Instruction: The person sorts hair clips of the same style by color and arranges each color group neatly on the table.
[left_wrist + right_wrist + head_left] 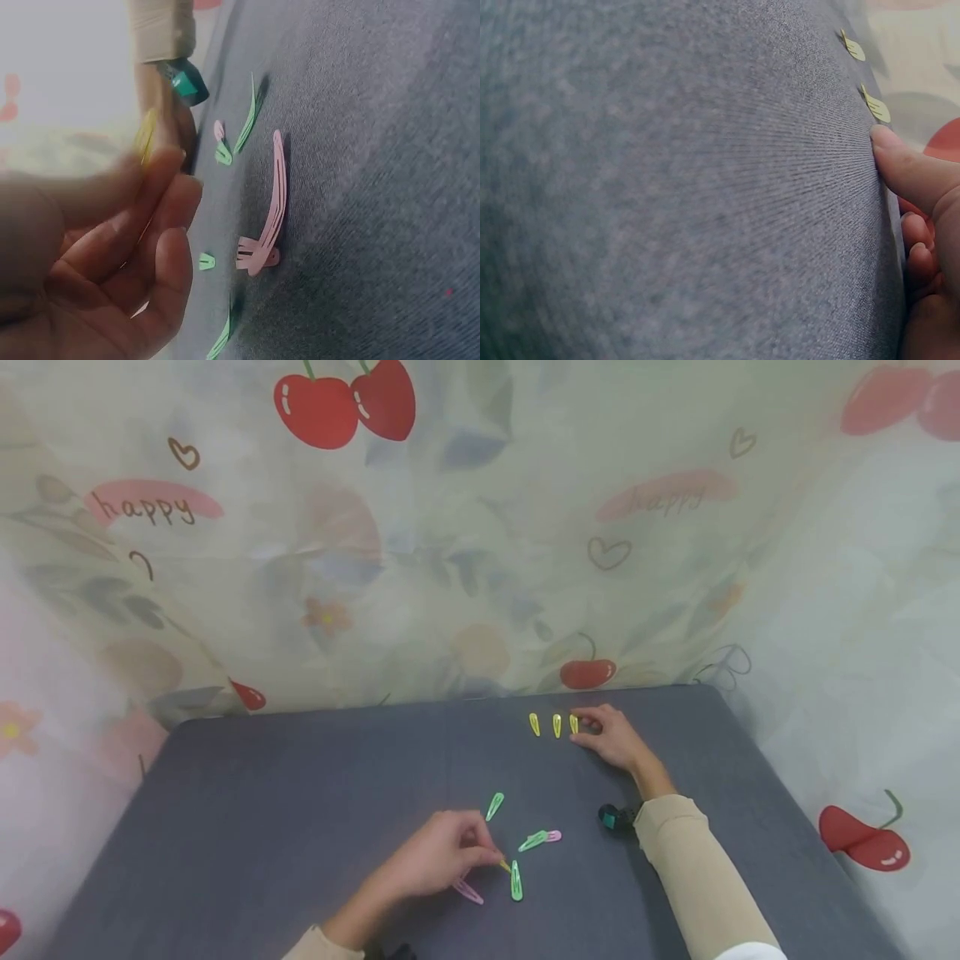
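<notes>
My left hand pinches a yellow snap hair clip between thumb and forefinger, above the near part of the table. Toward the far edge, my right hand has thumb and forefinger at the two ends of another yellow hair clip. This clip is the rightmost in a row with two more yellow clips, one on the left and one in the middle. In the right wrist view the thumb hides the held clip. Under the left hand lies a pink hair clip, overlapping another pink one in the left wrist view.
Around the left hand lie a far green clip, a near green clip and a third green clip overlapping a pink clip. A dark wrist camera is at the right wrist. Patterned curtain surrounds the grey table.
</notes>
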`<action>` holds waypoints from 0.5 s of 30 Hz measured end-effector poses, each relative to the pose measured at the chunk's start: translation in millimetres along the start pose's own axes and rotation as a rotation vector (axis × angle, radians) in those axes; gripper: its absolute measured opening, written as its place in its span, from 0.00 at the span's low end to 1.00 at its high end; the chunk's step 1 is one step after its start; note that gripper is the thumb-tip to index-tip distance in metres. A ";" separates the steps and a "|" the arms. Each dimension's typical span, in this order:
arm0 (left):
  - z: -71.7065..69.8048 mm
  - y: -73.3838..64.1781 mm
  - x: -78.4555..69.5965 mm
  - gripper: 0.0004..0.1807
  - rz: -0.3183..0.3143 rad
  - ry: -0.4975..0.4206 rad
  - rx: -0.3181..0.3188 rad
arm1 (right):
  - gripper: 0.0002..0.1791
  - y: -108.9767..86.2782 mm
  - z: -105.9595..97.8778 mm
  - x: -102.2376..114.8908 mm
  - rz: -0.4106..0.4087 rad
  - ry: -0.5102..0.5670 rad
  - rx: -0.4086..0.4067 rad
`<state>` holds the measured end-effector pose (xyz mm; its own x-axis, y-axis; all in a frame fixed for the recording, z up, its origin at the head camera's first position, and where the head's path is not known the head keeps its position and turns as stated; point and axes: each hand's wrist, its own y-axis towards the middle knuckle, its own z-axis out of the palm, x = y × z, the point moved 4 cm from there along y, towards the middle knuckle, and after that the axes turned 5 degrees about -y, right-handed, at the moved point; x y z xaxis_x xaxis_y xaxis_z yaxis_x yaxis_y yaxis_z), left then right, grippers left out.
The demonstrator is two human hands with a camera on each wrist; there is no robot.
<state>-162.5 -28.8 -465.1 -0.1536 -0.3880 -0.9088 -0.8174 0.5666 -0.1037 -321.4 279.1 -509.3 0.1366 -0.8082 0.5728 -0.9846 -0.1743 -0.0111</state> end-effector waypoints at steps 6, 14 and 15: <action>-4.7 6.2 3.2 0.06 0.059 0.051 -0.031 | 0.29 -0.2 -0.2 -0.6 0.010 0.000 -0.002; -8.6 15.9 4.1 0.13 -0.006 -0.066 -0.094 | 0.28 0.3 0.5 -2.4 0.014 0.007 -0.002; -10.1 17.1 4.3 0.14 -0.034 -0.074 -0.113 | 0.28 0.3 0.5 -2.7 0.016 0.009 -0.002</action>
<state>-182.7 -28.1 -466.7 -0.0864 -0.3487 -0.9333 -0.8796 0.4666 -0.0929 -322.0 280.9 -511.2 0.1194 -0.8057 0.5802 -0.9870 -0.1598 -0.0188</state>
